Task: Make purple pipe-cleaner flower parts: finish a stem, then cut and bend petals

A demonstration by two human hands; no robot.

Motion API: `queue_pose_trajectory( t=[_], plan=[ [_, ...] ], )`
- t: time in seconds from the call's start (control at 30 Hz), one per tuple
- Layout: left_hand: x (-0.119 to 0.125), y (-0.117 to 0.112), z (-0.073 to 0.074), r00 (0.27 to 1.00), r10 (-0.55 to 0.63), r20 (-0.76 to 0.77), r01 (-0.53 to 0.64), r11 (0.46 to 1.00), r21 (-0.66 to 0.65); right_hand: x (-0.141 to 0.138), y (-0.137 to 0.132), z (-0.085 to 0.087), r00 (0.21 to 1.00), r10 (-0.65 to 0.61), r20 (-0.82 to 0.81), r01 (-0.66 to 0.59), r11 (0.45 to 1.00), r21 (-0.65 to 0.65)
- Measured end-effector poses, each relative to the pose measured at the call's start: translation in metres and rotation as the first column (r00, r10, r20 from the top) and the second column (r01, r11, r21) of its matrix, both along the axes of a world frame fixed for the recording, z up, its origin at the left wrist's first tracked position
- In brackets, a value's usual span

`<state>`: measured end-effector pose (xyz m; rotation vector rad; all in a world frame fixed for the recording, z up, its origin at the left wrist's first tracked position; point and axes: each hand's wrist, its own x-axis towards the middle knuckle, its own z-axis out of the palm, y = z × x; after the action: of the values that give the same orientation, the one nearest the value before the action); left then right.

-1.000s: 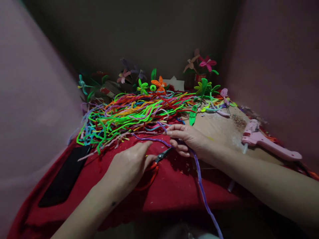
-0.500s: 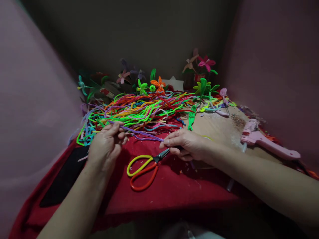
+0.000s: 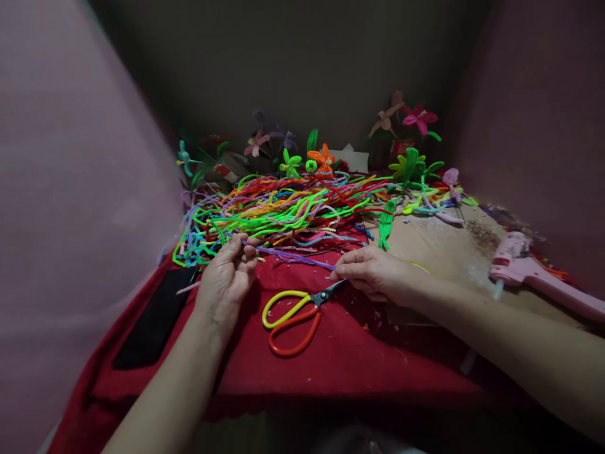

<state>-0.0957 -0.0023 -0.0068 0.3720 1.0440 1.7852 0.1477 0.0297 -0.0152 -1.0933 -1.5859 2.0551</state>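
Observation:
Purple pipe cleaners stretch between my two hands, just above the red cloth. My left hand pinches their left end between thumb and fingers. At the other end, my right hand is closed on them with its fingertips. Beneath and in front of the hands lie scissors with one yellow and one red handle; the right hand partly covers their blade tips. Behind the hands spreads a heap of pipe cleaners in many colours.
A pink glue gun rests on brown cardboard at the right. At the left is a flat black object. Several pipe-cleaner flowers, such as an orange one, stand at the back. Red cloth covers the table.
The whole view has shifted, so everything sits further right in the picture. Both hands still hold the purple pipe cleaners; the purple end that showed below my right hand is no longer visible.

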Motion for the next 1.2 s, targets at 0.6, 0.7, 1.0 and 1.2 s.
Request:
queue_pose_trajectory(
  t=[0.6, 0.7, 1.0, 1.2],
  plan=[
    [-0.001, -0.011, 0.009, 0.992, 0.082, 0.098, -0.094, 0.987, 0.132, -0.003, -0.005, 0.002, 0.981, -0.065, 0.184, -0.052, 0.821, 0.568],
    [-0.004, -0.009, 0.007, 0.993, 0.093, 0.077, -0.103, 0.986, 0.131, -0.004, 0.001, -0.001, 0.973, -0.115, 0.199, -0.051, 0.736, 0.675],
    [-0.013, -0.014, -0.005, 0.810, 0.004, -0.586, -0.051, 0.997, -0.064, -0.002, -0.004, -0.005, 0.754, -0.276, 0.596, -0.439, 0.464, 0.770],
    [-0.014, -0.014, -0.015, -0.309, -0.045, -0.950, -0.213, 0.977, 0.023, -0.004, -0.004, -0.009, 0.740, -0.279, 0.612, -0.484, 0.412, 0.772]
  ],
)
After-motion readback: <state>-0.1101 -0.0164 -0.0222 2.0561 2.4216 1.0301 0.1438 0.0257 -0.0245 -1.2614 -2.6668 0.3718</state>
